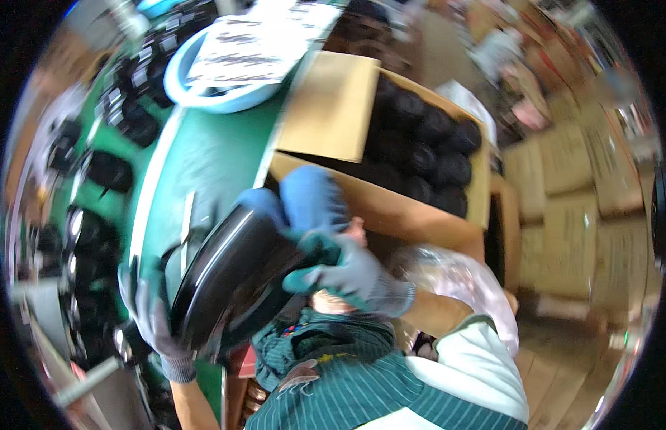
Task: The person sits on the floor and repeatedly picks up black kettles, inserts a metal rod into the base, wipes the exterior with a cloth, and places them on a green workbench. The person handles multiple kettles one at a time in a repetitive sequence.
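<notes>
A large, glossy black curved shell (225, 269) with a thick dark rim is tilted up in front of my body, held between both gloved hands. My left hand (153, 308) presses against its left side, fingers stretched along it and pointing up. At its right edge, my right hand (340, 276) grips the rim with bent fingers. Both gloves are grey with dark green parts. The shell's exact kind is hard to tell, and motion blurs it. Part of a dark rounded thing with a pale strip shows behind it, over the bench.
A green-topped bench (204, 150) runs away from me, carrying several black glossy pieces (107, 170) along its left. A light blue basin (177, 86) with printed sheets (240, 54) stands farther off. An open cardboard box (326, 107) holds several round black items (422, 158). Stacked cartons (566, 244) line the right.
</notes>
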`<state>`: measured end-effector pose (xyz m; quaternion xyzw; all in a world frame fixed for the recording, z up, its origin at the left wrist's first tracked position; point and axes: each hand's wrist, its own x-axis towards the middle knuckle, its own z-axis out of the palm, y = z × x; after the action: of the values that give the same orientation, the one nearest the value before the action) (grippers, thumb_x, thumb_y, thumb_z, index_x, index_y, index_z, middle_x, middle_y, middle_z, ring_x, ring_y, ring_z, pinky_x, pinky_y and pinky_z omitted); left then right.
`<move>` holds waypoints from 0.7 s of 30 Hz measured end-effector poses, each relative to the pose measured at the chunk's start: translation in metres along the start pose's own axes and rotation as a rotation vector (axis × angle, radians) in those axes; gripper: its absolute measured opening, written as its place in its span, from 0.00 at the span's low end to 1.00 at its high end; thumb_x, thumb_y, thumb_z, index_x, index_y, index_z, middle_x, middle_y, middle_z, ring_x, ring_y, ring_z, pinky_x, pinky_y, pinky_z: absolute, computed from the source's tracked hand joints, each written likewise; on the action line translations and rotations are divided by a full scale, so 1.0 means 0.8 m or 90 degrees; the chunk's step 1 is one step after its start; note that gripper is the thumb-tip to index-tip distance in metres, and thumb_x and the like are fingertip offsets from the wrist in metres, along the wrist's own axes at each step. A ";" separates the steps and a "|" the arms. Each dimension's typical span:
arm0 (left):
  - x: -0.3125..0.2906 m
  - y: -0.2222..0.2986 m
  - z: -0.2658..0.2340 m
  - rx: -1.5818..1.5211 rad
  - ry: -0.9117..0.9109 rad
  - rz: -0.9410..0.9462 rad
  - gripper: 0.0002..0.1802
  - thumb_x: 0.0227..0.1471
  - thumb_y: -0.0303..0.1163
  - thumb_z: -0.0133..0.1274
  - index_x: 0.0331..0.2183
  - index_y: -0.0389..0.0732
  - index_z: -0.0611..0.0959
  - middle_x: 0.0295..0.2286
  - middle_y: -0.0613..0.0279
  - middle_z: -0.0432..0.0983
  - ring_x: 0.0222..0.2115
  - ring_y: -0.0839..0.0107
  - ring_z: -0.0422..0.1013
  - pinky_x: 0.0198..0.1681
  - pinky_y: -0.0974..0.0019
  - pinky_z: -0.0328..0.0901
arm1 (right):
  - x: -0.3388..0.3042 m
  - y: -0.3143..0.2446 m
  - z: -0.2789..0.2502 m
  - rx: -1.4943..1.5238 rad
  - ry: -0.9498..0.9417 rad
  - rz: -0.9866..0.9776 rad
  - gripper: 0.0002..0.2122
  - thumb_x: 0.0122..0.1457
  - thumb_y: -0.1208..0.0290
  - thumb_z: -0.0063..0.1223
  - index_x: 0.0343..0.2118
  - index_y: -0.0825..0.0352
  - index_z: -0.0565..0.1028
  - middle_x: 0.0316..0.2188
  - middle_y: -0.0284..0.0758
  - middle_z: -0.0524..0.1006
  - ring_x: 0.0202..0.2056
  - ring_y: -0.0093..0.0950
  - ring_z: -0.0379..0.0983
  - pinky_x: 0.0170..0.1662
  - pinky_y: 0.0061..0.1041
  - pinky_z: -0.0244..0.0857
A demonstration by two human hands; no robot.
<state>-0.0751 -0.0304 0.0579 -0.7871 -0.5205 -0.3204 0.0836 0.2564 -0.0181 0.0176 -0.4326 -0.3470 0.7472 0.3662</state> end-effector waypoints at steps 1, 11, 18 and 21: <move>0.001 0.007 0.015 -0.087 -0.022 0.007 0.41 0.51 0.37 0.67 0.61 0.30 0.71 0.55 0.45 0.75 0.57 0.51 0.70 0.61 0.50 0.65 | -0.019 -0.010 -0.002 0.136 -0.032 0.028 0.31 0.56 0.66 0.70 0.62 0.63 0.70 0.35 0.24 0.80 0.30 0.10 0.71 0.30 0.11 0.66; -0.004 0.018 0.110 -0.599 -0.221 -0.564 0.23 0.57 0.27 0.58 0.53 0.28 0.79 0.44 0.48 0.82 0.42 0.62 0.80 0.48 0.60 0.75 | 0.000 -0.024 -0.121 -0.054 -0.221 -0.178 0.27 0.63 0.55 0.61 0.61 0.64 0.72 0.40 0.33 0.82 0.39 0.20 0.78 0.46 0.21 0.73; -0.076 0.009 0.150 -0.786 -0.173 -0.833 0.22 0.57 0.27 0.58 0.52 0.29 0.80 0.44 0.50 0.82 0.42 0.62 0.80 0.49 0.60 0.75 | 0.234 0.060 -0.441 -0.890 0.603 -0.034 0.37 0.49 0.49 0.70 0.60 0.64 0.70 0.54 0.50 0.73 0.57 0.47 0.68 0.60 0.60 0.57; -0.086 0.018 0.162 -0.827 -0.171 -0.886 0.22 0.57 0.28 0.58 0.52 0.30 0.80 0.44 0.50 0.82 0.42 0.63 0.80 0.49 0.60 0.75 | 0.281 0.042 -0.493 -1.064 0.444 0.387 0.61 0.40 0.37 0.72 0.72 0.65 0.50 0.63 0.57 0.63 0.63 0.52 0.59 0.62 0.49 0.55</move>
<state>-0.0264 -0.0293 -0.0809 -0.2249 -0.5973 -0.4311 -0.6378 0.5226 0.2355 -0.2502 -0.8244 -0.5125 0.1499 -0.1879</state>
